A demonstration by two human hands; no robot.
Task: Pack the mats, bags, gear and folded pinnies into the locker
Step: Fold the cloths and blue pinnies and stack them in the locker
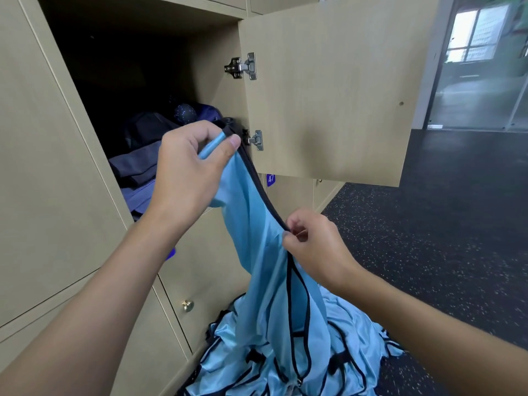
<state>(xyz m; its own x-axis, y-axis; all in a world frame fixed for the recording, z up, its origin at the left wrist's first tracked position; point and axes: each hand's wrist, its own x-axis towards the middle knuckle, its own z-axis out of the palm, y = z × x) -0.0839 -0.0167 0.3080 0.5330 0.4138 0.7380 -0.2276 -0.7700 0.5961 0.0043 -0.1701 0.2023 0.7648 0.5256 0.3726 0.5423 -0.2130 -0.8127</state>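
The left hand [194, 172] is raised at the mouth of the open locker, with its back toward the camera. Its fingers are curled and its thumb is pressed down, pinching the top edge of a light blue fabric pinny with dark navy trim [257, 218]. The left forearm reaches up from the lower left.

Below it and to the right, the right hand [314, 244] has its fingers bent in and nips the same pinny's dark trim between thumb and forefinger. The cloth hangs taut between the two hands.

Just behind the left hand, inside the pale wooden locker compartment [211, 81], lie dark blue folded things [140, 164]. They may be bags, but it is too dim to tell. The locker's door [328, 95] stands open to the right.

Beneath the right hand, a heap of matching blue pinnies [348, 352] lies on the dark speckled floor [428, 238].
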